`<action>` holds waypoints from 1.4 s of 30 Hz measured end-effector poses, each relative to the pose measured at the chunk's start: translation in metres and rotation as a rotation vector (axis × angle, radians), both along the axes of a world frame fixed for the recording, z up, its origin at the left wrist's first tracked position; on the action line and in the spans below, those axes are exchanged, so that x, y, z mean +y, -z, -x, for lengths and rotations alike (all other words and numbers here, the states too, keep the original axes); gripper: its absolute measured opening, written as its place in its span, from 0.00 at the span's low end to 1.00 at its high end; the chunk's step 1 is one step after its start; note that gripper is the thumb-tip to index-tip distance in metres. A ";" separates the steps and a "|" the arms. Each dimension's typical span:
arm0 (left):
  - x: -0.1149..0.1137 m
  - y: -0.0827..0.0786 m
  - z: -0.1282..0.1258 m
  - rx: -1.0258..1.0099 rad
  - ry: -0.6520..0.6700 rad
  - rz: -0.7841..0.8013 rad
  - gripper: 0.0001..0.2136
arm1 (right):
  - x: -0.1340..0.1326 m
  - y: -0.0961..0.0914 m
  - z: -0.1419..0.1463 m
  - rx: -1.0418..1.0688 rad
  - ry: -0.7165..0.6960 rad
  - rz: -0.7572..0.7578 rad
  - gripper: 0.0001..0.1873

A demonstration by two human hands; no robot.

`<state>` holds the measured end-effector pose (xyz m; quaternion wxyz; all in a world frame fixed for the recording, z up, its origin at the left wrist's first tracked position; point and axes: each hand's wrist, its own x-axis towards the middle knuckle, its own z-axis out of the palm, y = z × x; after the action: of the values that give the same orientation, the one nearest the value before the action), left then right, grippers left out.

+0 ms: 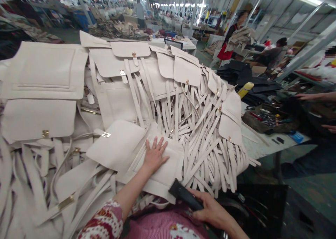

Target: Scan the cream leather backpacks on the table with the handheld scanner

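Observation:
My left hand [154, 154] lies flat with fingers spread on a cream leather bag panel [168, 169] at the front of the pile. Beside it, to the left, sits a cream flap with a gold clasp [106, 135]. My right hand [212, 211] is wrapped round a black tool [183, 195] whose head touches the near edge of the panel. A large heap of cream backpacks with dangling straps [199, 134] covers the table around both hands.
A brown tray of small tools [265, 120] and a yellow-handled object [245, 89] lie on the table at right. Another person's hands [307, 97] reach in from the right. A person carrying beige material [238, 39] stands behind. Black fabric is stacked nearby.

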<state>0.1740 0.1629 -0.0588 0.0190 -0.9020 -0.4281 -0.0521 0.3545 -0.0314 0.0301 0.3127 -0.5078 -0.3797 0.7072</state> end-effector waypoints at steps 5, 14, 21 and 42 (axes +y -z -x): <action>0.000 0.001 0.002 -0.018 0.022 0.018 0.31 | 0.003 0.008 0.000 -0.044 -0.047 0.049 0.35; -0.001 0.002 0.003 -0.033 0.033 0.012 0.31 | -0.003 0.014 0.017 -0.006 -0.111 0.083 0.33; 0.001 0.003 0.010 -0.106 0.057 0.062 0.29 | -0.015 0.021 0.021 -0.180 0.263 -0.007 0.37; -0.094 -0.023 0.156 -1.576 -0.838 0.849 0.22 | 0.050 -0.016 0.093 0.021 -0.123 -0.112 0.33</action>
<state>0.0184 0.0693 -0.0355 -0.5795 -0.3167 -0.5864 -0.4690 0.2614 0.0186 0.0460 0.3005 -0.4578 -0.4457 0.7081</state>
